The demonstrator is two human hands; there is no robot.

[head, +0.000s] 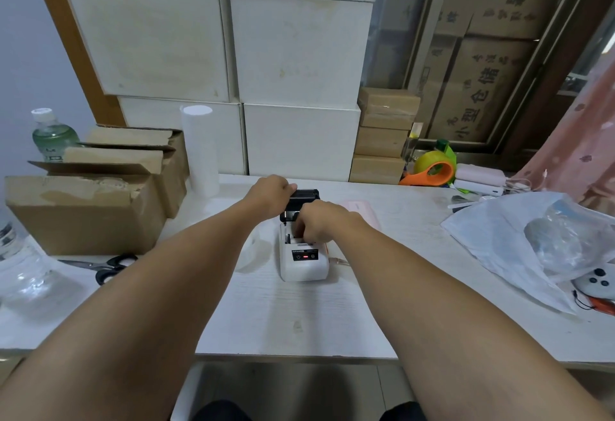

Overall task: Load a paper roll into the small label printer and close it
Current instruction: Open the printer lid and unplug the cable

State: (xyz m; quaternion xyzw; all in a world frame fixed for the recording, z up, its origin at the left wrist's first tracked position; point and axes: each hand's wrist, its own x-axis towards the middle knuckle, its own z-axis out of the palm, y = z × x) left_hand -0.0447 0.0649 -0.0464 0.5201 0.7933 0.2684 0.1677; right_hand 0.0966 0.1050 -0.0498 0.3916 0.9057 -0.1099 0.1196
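A small white label printer (304,266) sits mid-table with a red light on its front panel. Its black lid (303,200) stands raised at the back. My left hand (271,195) grips the lid's top left corner. My right hand (319,222) reaches down into the open paper bay, fingers curled; whatever it holds is hidden. A white paper roll (253,251) lies on the table just left of the printer, partly behind my left forearm.
Open cardboard boxes (86,207) and scissors (109,267) lie at the left, with water bottles (50,134). A tall white roll (199,147) stands behind. An orange tape dispenser (431,171) and a plastic bag (532,241) are at the right. A pink item (357,206) lies behind my right hand.
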